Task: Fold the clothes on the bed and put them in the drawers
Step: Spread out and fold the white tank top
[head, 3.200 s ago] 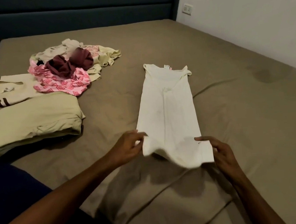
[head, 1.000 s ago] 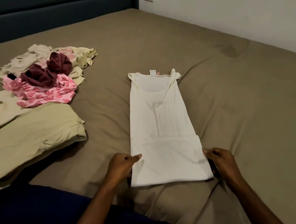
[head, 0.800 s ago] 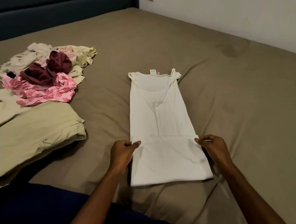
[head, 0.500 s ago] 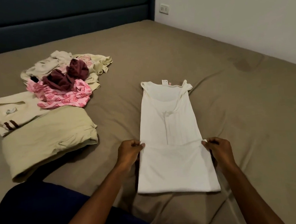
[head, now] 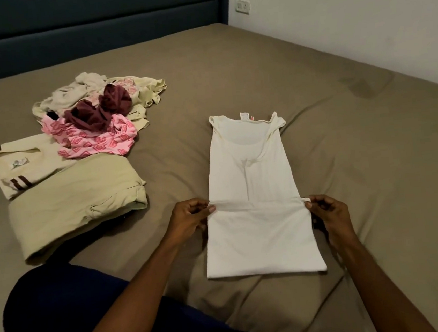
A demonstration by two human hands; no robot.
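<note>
White tank top [head: 251, 178] lies flat mid-bed [head: 311, 75], neck end toward the headboard [head: 88, 17], hem end already doubled up over the body so the fold edge sits nearest the person. Left hand [head: 191, 218] pinches the left corner of the turned-up hem betw thumb & curled fingers; right hand [head: 325, 208] does the same at the right corner. Both are closed on fabric only, nothing else in them.

Off to the left: a folded beige garment [head: 73, 200], a cream shirt w/ brown stripes [head: 20, 165] just behind it, then the unfolded pile [head: 99, 113] w/ a pink patterned piece [head: 101, 140] & maroon piece [head: 101, 110] on top. No drawers in sight.

Looks like they're about to carry the doubled part up again toward the neck. What could go wrong imo:
- thin cloth, so if one corner goes faster than the other the fold lands skewed & the sides stop lining up
- pinch is only at the very corners, middle may sag or drag, leaving a crease under the top layer
- straps [head: 275, 122] at the neck are a bit bunched already; folding over them locks in a lump
- soft wrinkled sheet below may shift w/ the cloth
</note>
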